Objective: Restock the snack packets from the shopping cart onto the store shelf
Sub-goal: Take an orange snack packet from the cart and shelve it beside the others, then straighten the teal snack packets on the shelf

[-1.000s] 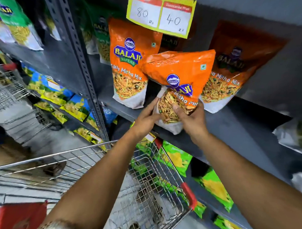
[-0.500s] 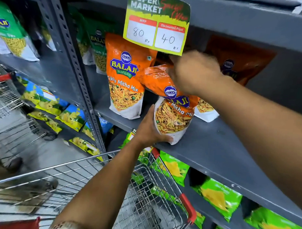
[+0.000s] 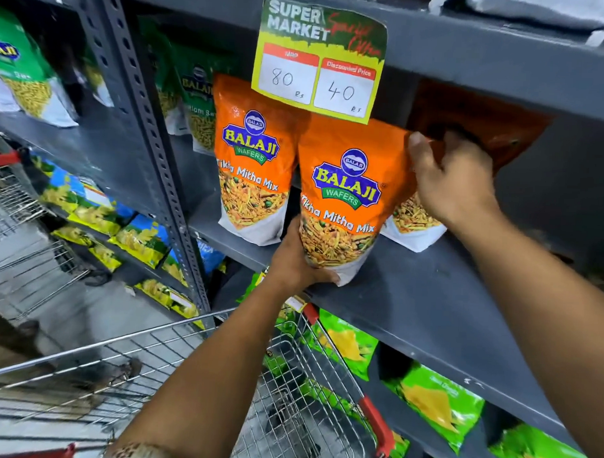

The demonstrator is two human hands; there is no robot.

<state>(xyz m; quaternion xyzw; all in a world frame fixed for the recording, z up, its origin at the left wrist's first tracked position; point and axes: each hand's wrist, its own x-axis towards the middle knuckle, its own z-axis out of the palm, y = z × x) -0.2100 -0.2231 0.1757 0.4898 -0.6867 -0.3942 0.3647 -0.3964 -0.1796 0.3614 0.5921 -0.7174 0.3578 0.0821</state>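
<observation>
The left hand (image 3: 294, 259) cups the bottom corner of an orange snack packet (image 3: 346, 196) that stands upright at the front edge of the grey shelf (image 3: 411, 301), its thumb wrapped under the white base and its other fingers hidden behind the packet. The right hand (image 3: 453, 181) is closed on the packet's upper right edge; only the thumb and knuckles show, so the fingertips cannot be made out. Behind that hand stands another orange packet (image 3: 413, 226), mostly covered, with just its white base and its dark upper part in shadow visible. Left of the left hand a third orange packet (image 3: 251, 165) stands upright, its top corner cut off by the yellow price tag (image 3: 318, 61) hanging above both hands. Below the forearms is the wire shopping cart (image 3: 288, 382); what lies in it looks like green packets, though the mesh and the arms block much of it.
</observation>
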